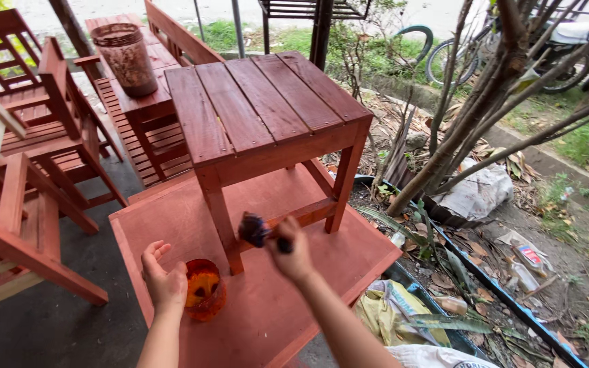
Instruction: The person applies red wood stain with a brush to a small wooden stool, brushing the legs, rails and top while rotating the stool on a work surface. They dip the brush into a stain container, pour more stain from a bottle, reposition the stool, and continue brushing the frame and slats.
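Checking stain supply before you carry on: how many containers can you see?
2. An orange cup sits on the red board under the left hand; a stained jar stands on the bench top left. Others may be hidden.

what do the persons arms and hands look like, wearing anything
Both forearms are bare as far as the view shows, with no sleeves, gloves, watch or rings to be seen. The left hand and the right hand are uncovered. Any stain on the fingers is too small to tell.
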